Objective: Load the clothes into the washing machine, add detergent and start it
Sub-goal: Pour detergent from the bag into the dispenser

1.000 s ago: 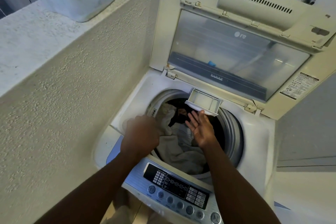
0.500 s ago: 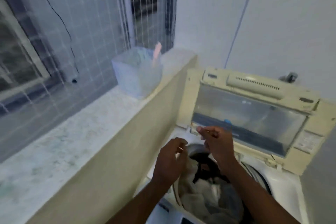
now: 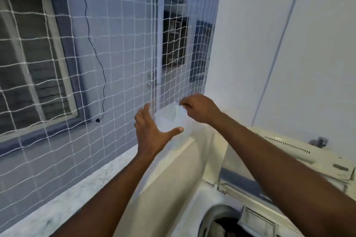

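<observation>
Detergent container [image 3: 171, 119], a translucent plastic tub blurred by motion, stands on the ledge [image 3: 63, 194] at mid-frame, just in front of the white netting [image 3: 115, 44]. One container, one ledge, one washing machine [image 3: 227, 204] at the lower right with its lid [image 3: 289, 152] raised, and two hands. The left hand [image 3: 152, 131] is spread open, thumb out, right beside the tub's near side; whether it touches the plastic I cannot tell. The right hand [image 3: 198, 107] sits at the tub's upper rim with fingers pinched together, seemingly on something small there, though the blur hides what. Dark and pale clothes [image 3: 225, 227] show in the drum at the bottom edge, so loading looks done and fetching detergent appears to be the step in hand.

The tub is light and stands close to the ledge's edge above the machine. A one-sided pull at the rim could tip it and spill its contents before the open hand steadies it. A finger could also snag the netting close behind.
</observation>
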